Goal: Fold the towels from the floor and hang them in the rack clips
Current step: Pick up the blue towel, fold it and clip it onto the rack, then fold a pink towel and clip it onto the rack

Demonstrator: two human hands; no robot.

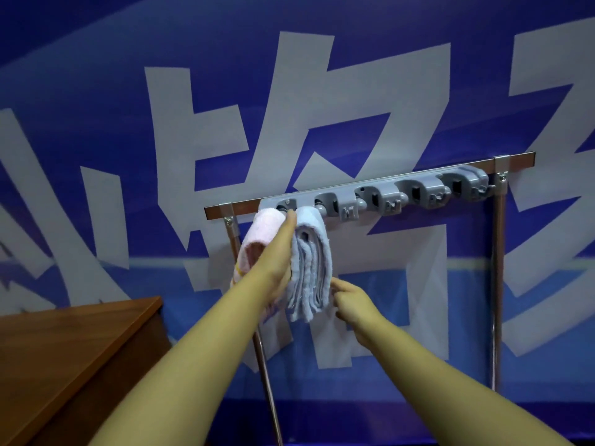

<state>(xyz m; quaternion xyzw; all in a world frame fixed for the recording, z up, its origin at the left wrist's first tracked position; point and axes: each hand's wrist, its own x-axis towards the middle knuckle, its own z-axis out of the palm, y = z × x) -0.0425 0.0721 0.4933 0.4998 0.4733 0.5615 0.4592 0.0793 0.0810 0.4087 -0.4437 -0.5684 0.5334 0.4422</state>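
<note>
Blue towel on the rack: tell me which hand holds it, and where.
The left hand presses straight fingers along the blue towel's left side up to the clip; the right hand pinches its lower right edge.

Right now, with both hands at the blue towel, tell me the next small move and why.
Probably press the blue towel's folded top up into its clip with the left hand, whose fingertips already reach the clips. The right hand steadies the hanging end. The pink towel hangs alongside; three clips stand free.
</note>
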